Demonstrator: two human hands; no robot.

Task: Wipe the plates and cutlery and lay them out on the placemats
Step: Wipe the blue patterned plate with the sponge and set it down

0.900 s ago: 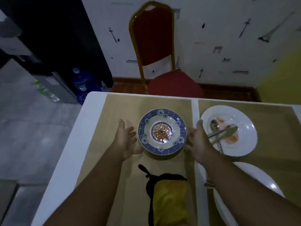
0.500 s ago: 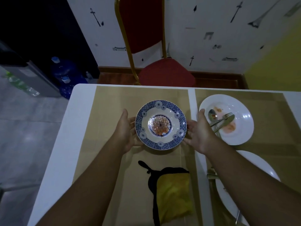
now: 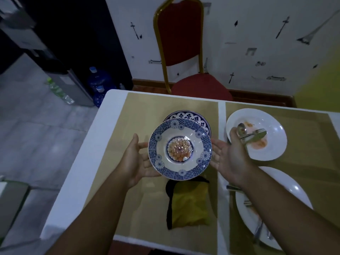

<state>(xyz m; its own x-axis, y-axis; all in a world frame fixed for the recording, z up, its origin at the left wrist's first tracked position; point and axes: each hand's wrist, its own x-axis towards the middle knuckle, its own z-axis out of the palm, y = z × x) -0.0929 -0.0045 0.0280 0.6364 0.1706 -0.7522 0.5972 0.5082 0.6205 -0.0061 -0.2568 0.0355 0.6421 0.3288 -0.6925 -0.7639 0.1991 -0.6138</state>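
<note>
A blue-patterned plate (image 3: 180,150) with orange smears in its centre is lifted off the table, tilted slightly. My left hand (image 3: 137,160) cups its left rim with fingers underneath, and my right hand (image 3: 230,159) presses against its right rim. A second blue-patterned plate (image 3: 189,117) lies below it on the left tan placemat (image 3: 136,115). A yellow cloth with black trim (image 3: 189,205) lies on the same mat, nearer me. On the right placemat (image 3: 309,170) a smeared white plate (image 3: 274,124) carries a spoon and fork (image 3: 252,135).
A second white plate (image 3: 288,190) with cutlery (image 3: 257,230) sits at the near right, partly under my right forearm. A red chair (image 3: 200,87) stands beyond the table's far edge. Blue water bottles (image 3: 98,80) and a dispenser stand on the floor at left.
Both hands closed in on the top blue plate and raised it toward me, uncovering a second blue plate beneath. The camera view also tilted.
</note>
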